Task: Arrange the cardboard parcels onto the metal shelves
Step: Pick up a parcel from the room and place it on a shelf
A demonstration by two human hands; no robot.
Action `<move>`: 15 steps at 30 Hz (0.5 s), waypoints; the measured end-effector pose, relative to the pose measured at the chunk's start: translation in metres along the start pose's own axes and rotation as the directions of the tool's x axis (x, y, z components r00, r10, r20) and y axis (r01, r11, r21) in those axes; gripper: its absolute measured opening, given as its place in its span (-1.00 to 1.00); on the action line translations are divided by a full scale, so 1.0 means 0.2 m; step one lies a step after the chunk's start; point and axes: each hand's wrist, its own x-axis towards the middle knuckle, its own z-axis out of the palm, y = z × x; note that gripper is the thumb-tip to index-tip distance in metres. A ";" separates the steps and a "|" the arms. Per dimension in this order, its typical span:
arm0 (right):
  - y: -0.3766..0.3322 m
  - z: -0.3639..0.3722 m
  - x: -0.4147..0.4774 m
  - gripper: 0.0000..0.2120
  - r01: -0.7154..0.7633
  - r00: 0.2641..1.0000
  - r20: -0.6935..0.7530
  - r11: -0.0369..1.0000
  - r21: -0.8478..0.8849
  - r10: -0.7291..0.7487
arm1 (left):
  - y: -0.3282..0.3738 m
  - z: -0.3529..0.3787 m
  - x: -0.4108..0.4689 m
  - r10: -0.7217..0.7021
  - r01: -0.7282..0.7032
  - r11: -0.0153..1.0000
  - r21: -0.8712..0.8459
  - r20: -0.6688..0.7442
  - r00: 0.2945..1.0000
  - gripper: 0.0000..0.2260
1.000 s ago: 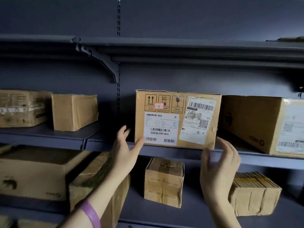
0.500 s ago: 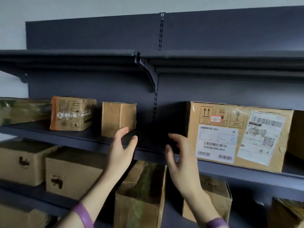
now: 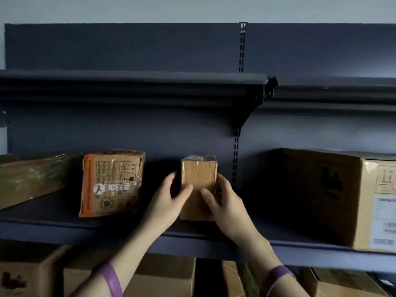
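A small plain cardboard parcel stands upright on the middle metal shelf. My left hand grips its left side and my right hand grips its right side, thumbs on the front face. Left of it sits an orange-edged taped parcel. A large labelled parcel stands at the right on the same shelf. The lower part of the small parcel is hidden behind my hands.
A long flat parcel lies at the far left of the middle shelf. The top shelf shows nothing on it. Several cardboard boxes fill the shelf below. A shelf bracket hangs just right of the small parcel.
The view shifted left from the large labelled parcel. Both hands, open in the air before, moved forward and closed on the small plain parcel.
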 end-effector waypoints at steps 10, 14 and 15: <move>0.05 0.12 0.02 -0.84 -0.084 0.995 -0.068 0.985 -0.148 0.074 | -0.10 0.00 0.06 -0.009 0.046 0.993 -0.111 0.312 0.950 -0.93; 0.04 0.11 -0.02 -0.80 -0.031 0.990 -0.140 0.992 -0.121 0.014 | -0.13 -0.02 0.04 0.067 -0.009 0.979 -0.202 0.283 0.957 -0.72; 0.03 0.10 -0.03 -0.73 -0.017 0.989 -0.151 0.996 -0.090 0.003 | -0.13 -0.02 0.03 0.123 -0.075 0.975 -0.211 0.228 0.966 -0.68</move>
